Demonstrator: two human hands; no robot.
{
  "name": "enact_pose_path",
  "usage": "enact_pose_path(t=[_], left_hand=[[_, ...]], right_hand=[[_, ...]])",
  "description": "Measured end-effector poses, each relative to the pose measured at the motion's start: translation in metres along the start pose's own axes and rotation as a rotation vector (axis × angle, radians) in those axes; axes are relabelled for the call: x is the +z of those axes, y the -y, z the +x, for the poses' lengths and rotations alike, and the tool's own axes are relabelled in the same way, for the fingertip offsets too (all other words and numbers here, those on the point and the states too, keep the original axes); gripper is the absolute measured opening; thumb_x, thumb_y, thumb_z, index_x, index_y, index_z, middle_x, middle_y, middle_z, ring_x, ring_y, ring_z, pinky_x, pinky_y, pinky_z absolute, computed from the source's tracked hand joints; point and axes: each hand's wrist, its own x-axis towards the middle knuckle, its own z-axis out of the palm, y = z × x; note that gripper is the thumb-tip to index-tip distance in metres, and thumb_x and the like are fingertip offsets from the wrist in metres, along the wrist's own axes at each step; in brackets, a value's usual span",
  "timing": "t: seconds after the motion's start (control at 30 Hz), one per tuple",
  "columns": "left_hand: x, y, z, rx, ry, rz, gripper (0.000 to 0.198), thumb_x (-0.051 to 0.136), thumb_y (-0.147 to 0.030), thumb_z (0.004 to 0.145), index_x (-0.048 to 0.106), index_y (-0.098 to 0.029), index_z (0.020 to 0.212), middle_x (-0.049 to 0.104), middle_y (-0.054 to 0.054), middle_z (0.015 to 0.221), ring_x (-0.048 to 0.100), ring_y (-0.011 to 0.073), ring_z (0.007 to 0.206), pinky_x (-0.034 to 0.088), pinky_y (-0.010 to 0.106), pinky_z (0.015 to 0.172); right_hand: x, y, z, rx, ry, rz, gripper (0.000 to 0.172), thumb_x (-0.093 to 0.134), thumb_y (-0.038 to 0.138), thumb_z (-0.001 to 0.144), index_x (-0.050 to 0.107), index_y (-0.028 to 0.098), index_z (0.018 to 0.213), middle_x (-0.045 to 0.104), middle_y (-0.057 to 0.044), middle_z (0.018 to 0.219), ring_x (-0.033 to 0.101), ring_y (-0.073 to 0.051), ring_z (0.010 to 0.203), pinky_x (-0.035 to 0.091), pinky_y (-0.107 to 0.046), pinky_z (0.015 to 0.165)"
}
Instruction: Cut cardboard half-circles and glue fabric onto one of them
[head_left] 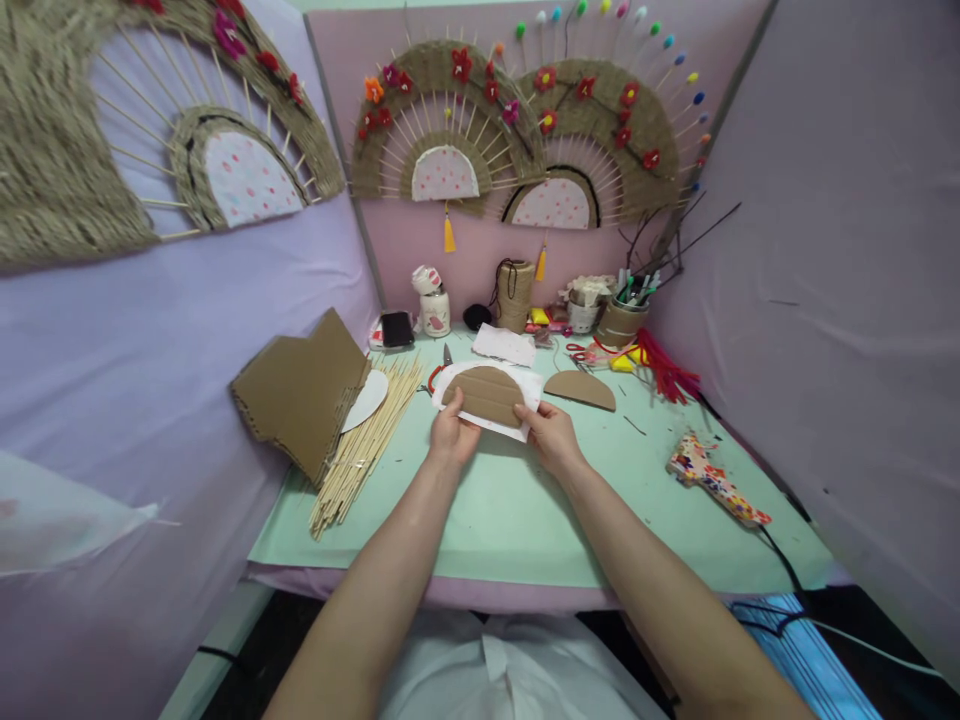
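Between my two hands is a half-round piece of brown cardboard (486, 394) lying against a larger white sheet (531, 388) whose edge shows around it. My left hand (452, 430) grips the lower left corner, thumb on the cardboard and fingers beneath. At the right corner my right hand (553, 432) pinches both layers the same way, with its thumb on top. A second cardboard half-round (581, 389) rests on the table just to the right. Behind the held piece lie a white paper sheet (504, 345) and red-handled scissors (435, 377), partly covered.
A bundle of thin wooden sticks (364, 450) and a large cardboard piece (300, 390) lie at left. A floral-patterned glue gun (716, 480) with a cable is at right. Twine (515, 295), a pen holder (622, 320) and red stems (667, 368) line the back.
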Motion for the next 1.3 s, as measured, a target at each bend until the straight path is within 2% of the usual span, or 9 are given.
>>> enact_pose_path(t=[0.2, 0.3, 0.4, 0.53, 0.67, 0.8, 0.93, 1.1, 1.3], left_hand=[[-0.001, -0.011, 0.000, -0.021, 0.047, 0.100, 0.019, 0.055, -0.019, 0.088, 0.066, -0.015, 0.103, 0.073, 0.006, 0.101, 0.067, 0.0160, 0.098, 0.051, 0.029, 0.092], [-0.005, -0.022, -0.002, -0.100, 0.064, 0.219, 0.023, 0.061, -0.008, 0.080, 0.065, -0.015, 0.102, 0.073, 0.005, 0.089, 0.069, 0.0137, 0.082, 0.056, 0.026, 0.082], [-0.009, -0.030, -0.008, -0.222, 0.095, 0.357, 0.027, 0.065, -0.006, 0.074, 0.065, -0.013, 0.101, 0.072, 0.006, 0.081, 0.069, 0.0158, 0.071, 0.059, 0.029, 0.070], [-0.010, -0.039, -0.015, -0.326, 0.145, 0.460, 0.030, 0.069, -0.013, 0.075, 0.064, -0.014, 0.105, 0.072, 0.009, 0.090, 0.070, 0.0204, 0.076, 0.061, 0.035, 0.067], [-0.008, -0.043, -0.018, -0.356, 0.170, 0.494, 0.041, 0.069, -0.010, 0.074, 0.060, -0.015, 0.113, 0.072, 0.011, 0.099, 0.071, 0.0234, 0.086, 0.060, 0.039, 0.077], [-0.005, -0.039, -0.020, -0.243, 0.199, 0.359, 0.038, 0.060, -0.018, 0.085, 0.055, -0.019, 0.122, 0.070, 0.008, 0.110, 0.069, 0.0226, 0.098, 0.056, 0.041, 0.089], [-0.001, -0.026, -0.023, -0.220, 0.246, 0.216, 0.034, 0.055, -0.019, 0.088, 0.056, -0.019, 0.122, 0.070, 0.010, 0.112, 0.066, 0.0246, 0.105, 0.052, 0.045, 0.095], [0.001, -0.010, -0.025, -0.216, 0.275, 0.212, 0.044, 0.062, -0.014, 0.084, 0.053, -0.021, 0.126, 0.069, 0.010, 0.116, 0.067, 0.0233, 0.103, 0.050, 0.044, 0.097], [0.003, -0.006, -0.030, -0.206, 0.338, 0.287, 0.048, 0.067, -0.017, 0.081, 0.053, -0.021, 0.127, 0.069, 0.011, 0.115, 0.067, 0.0252, 0.101, 0.051, 0.043, 0.094]], right_hand=[[-0.007, 0.008, -0.002, -0.102, -0.051, -0.071, 0.030, 0.079, 0.034, 0.058, 0.073, 0.017, 0.082, 0.074, -0.002, 0.077, 0.063, -0.018, 0.066, 0.047, -0.030, 0.064], [-0.013, 0.017, -0.004, -0.159, -0.068, -0.110, 0.029, 0.077, 0.035, 0.061, 0.073, 0.017, 0.083, 0.073, -0.001, 0.079, 0.062, -0.018, 0.071, 0.045, -0.029, 0.066], [-0.018, 0.023, -0.005, -0.198, -0.051, -0.143, 0.030, 0.077, 0.036, 0.062, 0.073, 0.018, 0.085, 0.073, -0.001, 0.082, 0.062, -0.018, 0.075, 0.044, -0.028, 0.069], [-0.022, 0.028, -0.007, -0.189, 0.031, -0.155, 0.032, 0.078, 0.038, 0.061, 0.072, 0.018, 0.085, 0.073, -0.001, 0.081, 0.062, -0.019, 0.075, 0.045, -0.028, 0.070], [-0.023, 0.033, -0.006, -0.140, 0.100, -0.107, 0.037, 0.078, 0.045, 0.062, 0.071, 0.018, 0.086, 0.074, -0.003, 0.085, 0.065, -0.020, 0.077, 0.048, -0.029, 0.068], [-0.019, 0.037, -0.007, -0.104, 0.121, -0.040, 0.044, 0.060, 0.063, 0.073, 0.069, 0.024, 0.092, 0.073, -0.005, 0.096, 0.067, -0.019, 0.083, 0.053, -0.032, 0.071], [-0.008, 0.034, -0.015, -0.102, 0.162, -0.101, 0.029, 0.077, 0.042, 0.063, 0.072, 0.021, 0.082, 0.073, -0.005, 0.084, 0.066, -0.018, 0.074, 0.053, -0.032, 0.068], [-0.003, 0.034, -0.022, -0.173, 0.107, -0.179, 0.014, 0.077, 0.030, 0.059, 0.068, 0.020, 0.061, 0.061, 0.002, 0.053, 0.051, -0.013, 0.055, 0.045, -0.027, 0.058], [-0.007, 0.033, -0.017, -0.218, 0.104, -0.137, 0.019, 0.077, 0.036, 0.062, 0.071, 0.020, 0.070, 0.062, 0.002, 0.061, 0.046, -0.011, 0.054, 0.040, -0.026, 0.057]])
